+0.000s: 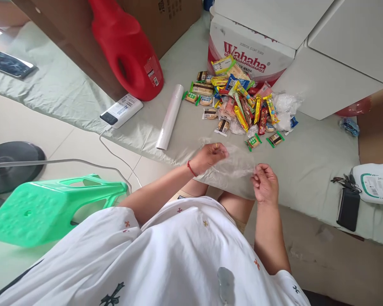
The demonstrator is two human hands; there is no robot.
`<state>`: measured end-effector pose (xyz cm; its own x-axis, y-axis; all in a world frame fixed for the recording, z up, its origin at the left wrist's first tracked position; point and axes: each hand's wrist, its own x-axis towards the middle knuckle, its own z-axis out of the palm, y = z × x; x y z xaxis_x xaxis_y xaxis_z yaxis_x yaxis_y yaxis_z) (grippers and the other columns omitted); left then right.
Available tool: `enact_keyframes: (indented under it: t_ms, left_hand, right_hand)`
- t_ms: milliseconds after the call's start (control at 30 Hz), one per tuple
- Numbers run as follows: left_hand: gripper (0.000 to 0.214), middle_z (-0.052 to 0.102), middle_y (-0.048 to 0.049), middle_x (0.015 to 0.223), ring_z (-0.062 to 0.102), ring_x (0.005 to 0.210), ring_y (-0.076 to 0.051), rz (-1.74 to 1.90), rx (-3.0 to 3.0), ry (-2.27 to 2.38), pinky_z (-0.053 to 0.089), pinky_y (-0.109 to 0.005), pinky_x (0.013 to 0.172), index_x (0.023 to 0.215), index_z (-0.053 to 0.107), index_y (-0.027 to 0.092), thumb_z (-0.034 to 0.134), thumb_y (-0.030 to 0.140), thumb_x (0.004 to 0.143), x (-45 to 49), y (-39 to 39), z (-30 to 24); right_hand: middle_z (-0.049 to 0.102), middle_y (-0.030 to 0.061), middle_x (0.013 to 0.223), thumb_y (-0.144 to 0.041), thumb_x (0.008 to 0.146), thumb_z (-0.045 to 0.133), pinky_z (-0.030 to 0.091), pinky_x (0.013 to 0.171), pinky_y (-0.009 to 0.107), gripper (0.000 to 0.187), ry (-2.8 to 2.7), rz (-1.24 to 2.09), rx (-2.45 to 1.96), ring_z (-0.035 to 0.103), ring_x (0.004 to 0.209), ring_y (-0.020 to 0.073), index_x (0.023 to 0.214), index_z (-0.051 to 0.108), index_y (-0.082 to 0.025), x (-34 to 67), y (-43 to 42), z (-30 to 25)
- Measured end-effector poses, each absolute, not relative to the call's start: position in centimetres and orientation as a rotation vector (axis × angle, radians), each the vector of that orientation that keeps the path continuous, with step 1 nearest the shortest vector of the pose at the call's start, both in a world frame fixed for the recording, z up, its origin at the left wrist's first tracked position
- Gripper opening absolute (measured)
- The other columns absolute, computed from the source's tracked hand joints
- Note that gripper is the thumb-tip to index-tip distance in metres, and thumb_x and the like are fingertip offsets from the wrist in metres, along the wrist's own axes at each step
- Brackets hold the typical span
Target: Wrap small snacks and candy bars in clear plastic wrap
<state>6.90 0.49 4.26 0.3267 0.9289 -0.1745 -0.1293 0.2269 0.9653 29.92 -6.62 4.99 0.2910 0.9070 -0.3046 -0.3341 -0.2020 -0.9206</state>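
Note:
A thin sheet of clear plastic film is stretched between my two hands, low over the cloth-covered surface. My left hand, with a red cord at its wrist, pinches the film's left part. At the film's right edge, my right hand grips it between thumb and fingers. Just beyond lies a heap of wrapped snacks in yellow, red, blue and green packets. Some crumpled clear-wrapped bundles rest at the heap's right side. To the left of the heap is a white roll of film.
A red jug and a white power bank with a cable stand at the left. Behind the heap is a Wahaha carton. A phone, green stool, black case and white bottle lie around the sides.

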Motion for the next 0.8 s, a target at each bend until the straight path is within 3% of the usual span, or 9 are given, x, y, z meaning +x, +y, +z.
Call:
enact_keyframes:
  t_ms: [200,300,400,500,567,633,700,800]
  left_hand:
    - [0.028,0.039,0.0076,0.06,0.031,0.054,-0.008,1.189,0.936,1.339,0.024,-0.022,0.052,0.081,0.053,0.02,0.071,0.042,0.085,4.0,-0.9,1.8]
    - [0.031,0.037,0.0084,0.059,0.029,0.053,-0.008,1.137,0.995,1.356,0.022,-0.023,0.051,0.084,0.052,0.021,0.07,0.045,0.088,3.2,-3.2,0.5]
    - [0.033,0.037,0.0079,0.06,0.03,0.054,-0.008,1.117,1.138,1.3,0.026,-0.024,0.053,0.087,0.054,0.02,0.069,0.049,0.09,3.7,-4.7,0.4]
    - [0.034,0.04,0.0061,0.061,0.033,0.056,-0.01,1.072,1.276,1.215,0.029,-0.025,0.054,0.086,0.056,0.02,0.066,0.052,0.092,5.1,-5.0,1.6]
    - [0.036,0.042,0.0053,0.062,0.034,0.057,-0.01,1.055,1.307,1.143,0.03,-0.025,0.054,0.085,0.055,0.02,0.066,0.054,0.093,5.7,-5.0,2.6]
    - [0.038,0.039,0.0062,0.061,0.032,0.055,-0.01,1.044,1.27,1.092,0.027,-0.025,0.053,0.086,0.054,0.021,0.067,0.057,0.092,5.6,-5.1,3.3]
    - [0.041,0.035,0.0083,0.059,0.029,0.052,-0.009,1.047,1.168,1.087,0.023,-0.024,0.05,0.09,0.053,0.022,0.068,0.059,0.09,4.8,-5.2,3.2]
    - [0.046,0.034,0.0105,0.057,0.028,0.048,-0.007,1.097,0.913,1.161,0.021,-0.022,0.047,0.093,0.048,0.023,0.068,0.064,0.088,2.8,-6.1,1.9]
  right_hand:
    - [0.06,-0.0043,0.067,-0.052,0.059,0.094,0.026,0.037,0.015,0.05,-0.559,1.012,-1.567,0.039,0.05,0.0047,0.079,0.061,-0.02,33.6,-9.2,2.3]
    - [0.06,-0.0025,0.07,-0.061,0.074,0.083,0.035,0.041,0.019,0.048,-0.755,0.883,-1.744,0.044,0.052,0.0077,0.083,0.061,-0.02,33.9,-11.4,1.8]
    - [0.068,0.0079,0.1,-0.061,0.087,0.071,0.058,0.07,0.033,0.046,-1.218,0.643,-1.756,0.065,0.085,0.0186,0.108,0.065,-0.02,32.6,-11.3,3.2]
    - [0.059,0.0169,0.14,-0.059,0.084,0.077,0.052,0.106,0.052,0.07,-1.771,0.499,-1.589,0.054,0.131,0.0317,0.14,0.055,-0.023,29.9,-8.3,4.9]
    - [0.063,0.0145,0.136,-0.055,0.088,0.073,0.048,0.111,0.055,0.059,-1.958,0.513,-1.484,0.053,0.132,0.0323,0.137,0.06,-0.025,28.2,-5.7,5.5]
    - [0.072,0.0099,0.113,-0.052,0.095,0.064,0.054,0.101,0.049,0.035,-1.896,0.666,-1.447,0.064,0.112,0.0277,0.115,0.071,-0.025,27.4,-3.5,5.3]
    - [0.071,0.0052,0.091,-0.055,0.095,0.061,0.059,0.08,0.039,0.034,-1.614,0.884,-1.483,0.067,0.089,0.0218,0.096,0.071,-0.023,27.7,-1.8,4.6]
    - [0.062,-0.0011,0.073,-0.059,0.081,0.071,0.048,0.05,0.025,0.038,-1.077,1.059,-1.597,0.061,0.066,0.0149,0.084,0.064,-0.021,29.4,-0.8,3.4]
